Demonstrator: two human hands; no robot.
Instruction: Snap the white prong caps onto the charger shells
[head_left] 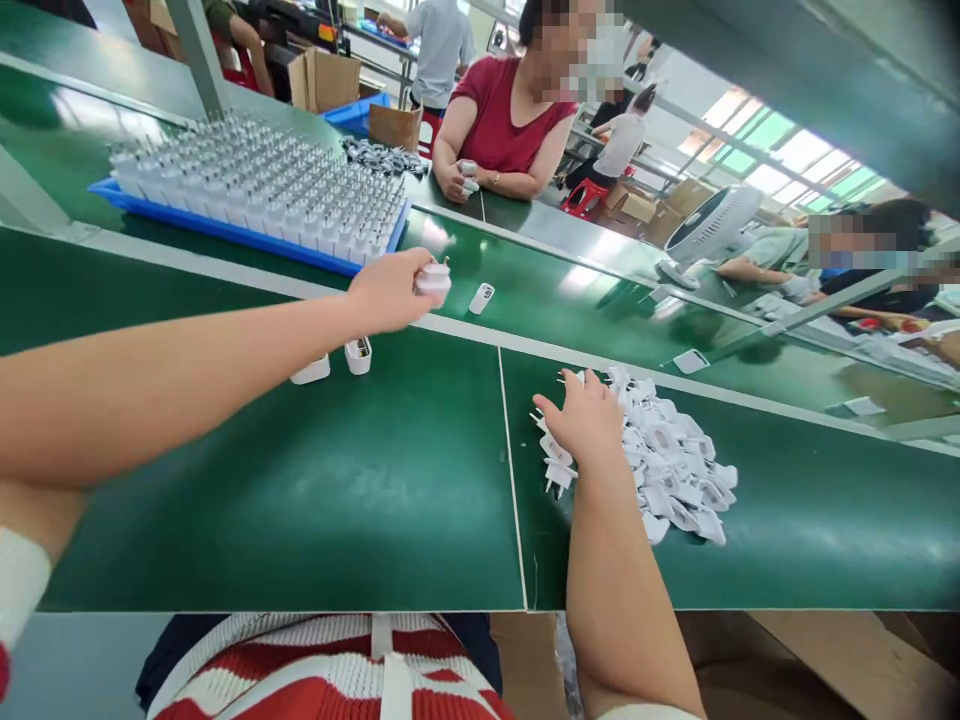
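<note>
My left hand (pixel 386 292) is closed around a white charger plug (pixel 433 284), its metal pins pointing up, above the pale strip along the bench. Below that hand stand two white charger housings: one open-topped housing (pixel 358 357) with parts inside, and another housing (pixel 312 372) partly covered by my forearm. My right hand (pixel 589 415) is at the left side of a heap of white plug covers (pixel 675 460), thumb spread from the fingers. Some fingertips are hard to see against the white pieces. Several covers with pins (pixel 556 465) lie beside its thumb.
A blue tray (pixel 247 228) full of upright white plugs stands at the far left. On the belt beyond the strip lie a white housing (pixel 482 297) and another white piece (pixel 691 361). A co-worker in red (pixel 502 130) sits opposite, holding white pieces. A slanted metal post (pixel 199 60) rises behind the tray.
</note>
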